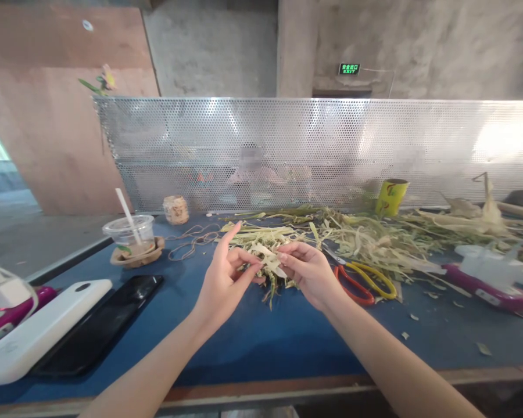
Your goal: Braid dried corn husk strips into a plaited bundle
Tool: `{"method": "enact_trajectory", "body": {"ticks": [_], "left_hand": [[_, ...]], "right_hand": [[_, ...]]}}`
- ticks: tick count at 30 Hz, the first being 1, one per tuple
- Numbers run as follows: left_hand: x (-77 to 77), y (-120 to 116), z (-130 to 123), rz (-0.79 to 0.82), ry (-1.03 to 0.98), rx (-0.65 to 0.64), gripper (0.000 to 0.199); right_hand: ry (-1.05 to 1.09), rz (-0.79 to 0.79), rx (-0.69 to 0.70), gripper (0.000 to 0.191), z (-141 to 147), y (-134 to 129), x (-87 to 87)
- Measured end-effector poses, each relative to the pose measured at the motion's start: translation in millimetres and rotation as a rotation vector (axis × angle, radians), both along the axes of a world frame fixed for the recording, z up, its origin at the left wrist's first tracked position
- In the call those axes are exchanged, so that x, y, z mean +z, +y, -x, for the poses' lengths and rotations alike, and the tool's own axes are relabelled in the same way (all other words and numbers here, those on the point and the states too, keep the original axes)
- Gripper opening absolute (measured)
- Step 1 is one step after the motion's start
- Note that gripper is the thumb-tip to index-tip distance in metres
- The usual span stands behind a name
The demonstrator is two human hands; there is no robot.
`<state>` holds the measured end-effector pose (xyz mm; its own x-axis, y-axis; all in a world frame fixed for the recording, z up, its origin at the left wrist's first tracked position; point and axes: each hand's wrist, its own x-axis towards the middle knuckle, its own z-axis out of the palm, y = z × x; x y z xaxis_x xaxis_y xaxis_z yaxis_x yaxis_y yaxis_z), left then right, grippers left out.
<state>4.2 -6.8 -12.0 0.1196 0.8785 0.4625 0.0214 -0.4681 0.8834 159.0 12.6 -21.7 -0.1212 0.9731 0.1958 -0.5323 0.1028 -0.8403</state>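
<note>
We pinch the pale plant strip [268, 259] with our left hand [224, 277] and right hand [310, 274], above the blue desk [283, 342]; it looks light, soft and easily torn, so we likely do best holding both ends lightly

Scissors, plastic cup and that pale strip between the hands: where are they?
Scissors [340, 270]: head view, base of the red handle.
Plastic cup [124, 234]: head view, its clear side wall.
Pale strip [268, 259]: head view, its middle.

Cup [133, 232] left of the plant strips [268, 260] on the table [226, 366], scissors [351, 266] right, partition [287, 133] behind.
</note>
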Motion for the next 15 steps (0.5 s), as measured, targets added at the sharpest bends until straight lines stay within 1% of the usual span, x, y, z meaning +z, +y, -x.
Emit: {"method": "enact_trajectory", "body": {"ticks": [2, 5, 8, 11, 15], "left_hand": [[0.8, 0.5, -0.5, 0.014, -0.018, -0.034, 0.063], [2.0, 1.7, -0.4, 0.02, -0.017, -0.048, 0.047], [1.9, 2.5, 0.4, 0.022, -0.013, -0.052, 0.041], [0.9, 1.9, 0.8, 0.016, -0.026, -0.063, 0.045], [1.3, 0.6, -0.9, 0.039, -0.013, -0.1, 0.061]], "right_hand": [[0.023, 0.013, 0.003, 0.02, -1.0, 1.3, 0.3], [0.029, 0.025, 0.012, 0.021, -2.6, 2.3, 1.6], [-0.007, 0.029, -0.008, 0.021, -3.6, 2.3, 3.1], [-0.061, 0.016, -0.036, 0.022, -3.5, 2.6, 3.0], [-0.085, -0.014, -0.038, 0.023, -1.8, 3.1, 0.7]]}}
